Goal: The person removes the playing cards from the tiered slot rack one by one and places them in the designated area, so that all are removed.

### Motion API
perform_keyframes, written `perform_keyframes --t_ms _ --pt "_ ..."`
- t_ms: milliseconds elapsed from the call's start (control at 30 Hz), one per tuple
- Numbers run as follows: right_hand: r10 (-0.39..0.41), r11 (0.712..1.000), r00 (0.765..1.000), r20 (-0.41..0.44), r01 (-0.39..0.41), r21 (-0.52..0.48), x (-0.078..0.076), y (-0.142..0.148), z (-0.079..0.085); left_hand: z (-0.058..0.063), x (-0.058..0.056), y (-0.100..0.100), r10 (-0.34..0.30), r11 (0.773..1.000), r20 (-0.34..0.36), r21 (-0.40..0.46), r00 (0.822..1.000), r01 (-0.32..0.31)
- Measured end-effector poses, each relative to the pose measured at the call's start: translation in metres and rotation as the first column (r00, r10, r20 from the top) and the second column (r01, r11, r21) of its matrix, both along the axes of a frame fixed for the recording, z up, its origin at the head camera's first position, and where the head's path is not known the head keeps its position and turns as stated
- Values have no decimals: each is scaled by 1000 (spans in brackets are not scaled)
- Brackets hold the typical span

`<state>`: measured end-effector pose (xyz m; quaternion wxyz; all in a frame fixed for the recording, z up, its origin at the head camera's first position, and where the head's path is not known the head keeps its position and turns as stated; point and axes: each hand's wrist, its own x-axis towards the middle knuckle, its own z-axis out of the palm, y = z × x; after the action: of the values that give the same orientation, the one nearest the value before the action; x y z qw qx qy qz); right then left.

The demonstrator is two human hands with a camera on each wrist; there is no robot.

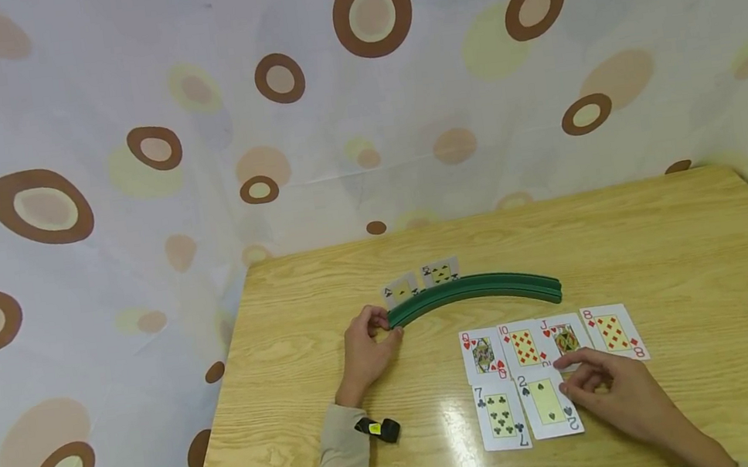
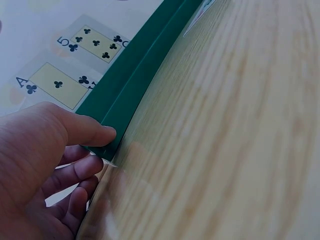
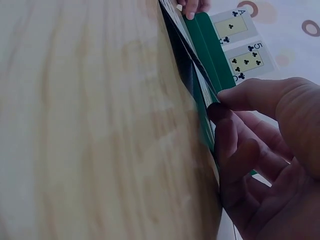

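At its left end, a curved green card holder [image 1: 492, 283] is held by my left hand [image 1: 366, 355]; the left wrist view has the thumb [image 2: 95, 131] on its front face. Upright in its groove stand the ace of clubs [image 1: 400, 290] and the five of clubs [image 1: 440, 273]. My right hand [image 1: 614, 392] pinches the right edge of the two of spades [image 1: 547, 403] between thumb and finger. That card is face up, and the right wrist view shows its edge lifted off the table, dark back underneath. The seven of clubs [image 1: 500, 414] lies just left of it.
Behind the two lies a face-up row: queen of hearts [image 1: 483, 354], ten of diamonds [image 1: 522, 346], jack of hearts [image 1: 564, 336] and eight of diamonds [image 1: 612, 333]. The wooden table [image 1: 699, 256] meets a patterned cloth [image 1: 456, 99] at its back edge. A black strap [image 1: 378, 428] circles the left wrist.
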<state>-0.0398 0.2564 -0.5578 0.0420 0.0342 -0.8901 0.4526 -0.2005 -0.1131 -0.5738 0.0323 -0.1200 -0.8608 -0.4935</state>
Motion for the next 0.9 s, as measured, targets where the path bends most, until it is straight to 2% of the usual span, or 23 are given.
perform_keyframes --t_ms 167,500,700,900 --pt "-4 1000 1000 7 4 25 0 0 2 2 0 0 -2 1000 14 0 1000 2" --pt "-24 998 996 82 19 57 0 1 4 2 1 0 -6 1000 18 4 1000 6" --pt "4 999 1000 -16 -3 43 -5 2 4 -1 0 0 1 1000 11 -16 1000 -1" --pt "25 998 991 -130 -18 53 -16 2 9 -1 0 0 -3 1000 8 -8 1000 3"
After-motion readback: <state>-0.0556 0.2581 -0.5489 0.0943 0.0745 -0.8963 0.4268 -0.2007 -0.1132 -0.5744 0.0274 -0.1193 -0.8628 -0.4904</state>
